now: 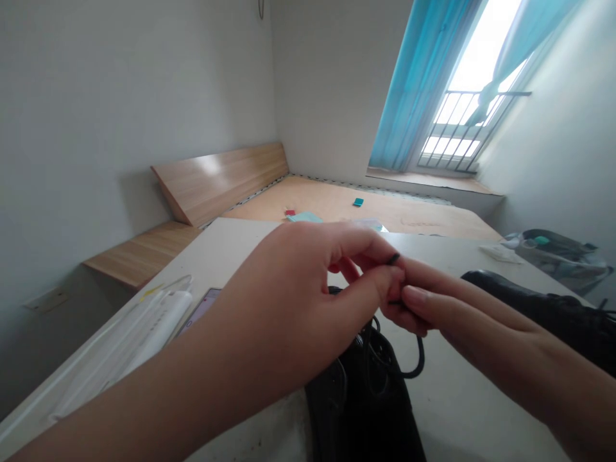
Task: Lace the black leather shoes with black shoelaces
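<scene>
Left hand (298, 289): closed, its thumb and fingertips pinching the tipped end of a black shoelace (393, 258), which is sticking out above the fingers. Right hand (462, 314): extended from the right, its fingers curling in against the left hand's fingers and closing on the lace just below that tip. Black shoelace: looping down from the hands into a black leather shoe (360, 404), which is lying at the near edge of a white tabletop (462, 398), directly beneath the hands. Second black shoe (543, 314): resting on the same tabletop to the right, just behind the right forearm. White boxed item (129, 340): lying at the tabletop's left side, beside a phone (199, 308). Beyond the table, a wooden platform (337, 205) is holding a teal card (304, 217), a small teal piece (358, 202) and a small red piece (289, 212). Blue curtains (418, 90) are hanging at a barred window (455, 131).
</scene>
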A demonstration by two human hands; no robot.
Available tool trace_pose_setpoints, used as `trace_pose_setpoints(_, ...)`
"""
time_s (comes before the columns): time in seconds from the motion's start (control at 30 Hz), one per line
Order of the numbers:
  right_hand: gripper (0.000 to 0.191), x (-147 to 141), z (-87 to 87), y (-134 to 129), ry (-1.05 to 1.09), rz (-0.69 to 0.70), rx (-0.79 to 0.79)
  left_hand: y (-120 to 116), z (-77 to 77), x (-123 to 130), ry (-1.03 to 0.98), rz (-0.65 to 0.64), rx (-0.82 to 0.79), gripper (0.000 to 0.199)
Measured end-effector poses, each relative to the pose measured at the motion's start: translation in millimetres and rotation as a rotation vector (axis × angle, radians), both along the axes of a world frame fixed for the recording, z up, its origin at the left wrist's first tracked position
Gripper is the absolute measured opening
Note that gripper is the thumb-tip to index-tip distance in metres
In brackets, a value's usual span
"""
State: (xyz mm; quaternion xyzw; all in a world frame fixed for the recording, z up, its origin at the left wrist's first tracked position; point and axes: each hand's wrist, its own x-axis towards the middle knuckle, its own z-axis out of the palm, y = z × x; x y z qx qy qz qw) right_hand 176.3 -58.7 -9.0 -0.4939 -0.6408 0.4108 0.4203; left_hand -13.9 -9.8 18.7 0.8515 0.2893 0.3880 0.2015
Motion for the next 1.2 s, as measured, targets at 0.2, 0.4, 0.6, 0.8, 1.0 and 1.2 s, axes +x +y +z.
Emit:
trace_pose_setpoints(0.2, 0.01, -7, -3.1, 5, 0.182, 0.167, 0.002, -3, 0.9, -2, -0.031, 0.016, 0.046, 0.017)
trace_pose_setpoints(0.4, 0.014, -11, -6.5, 10, 0.332, 0.142, 0.008, -1, 0.3, -1, -0.031, -0.081, 0.103, 0.021)
trace_pose_setpoints(0.6, 0.023, -13, -10.8, 11, 0.412, 0.139, -0.017, -3, 1.8, -1, -0.036, -0.031, 0.114, 0.014)
trace_pose_setpoints(0.8, 0.022, -10, -5.3, 12, 0.406, 0.097, 0.033, -4, 1.9, -1, -0.04, -0.029, 0.092, 0.012)
trace_pose_setpoints(1.0, 0.026, -9, -7.2, 11, 0.351, 0.113, -0.003, -4, 4.0, -1, -0.054, -0.067, 0.077, 0.009)
trace_pose_setpoints(1.2, 0.03, -9, -9.3, 10, 0.346, 0.145, -0.019, -7, 4.6, -2, -0.057, -0.063, 0.07, 0.01)
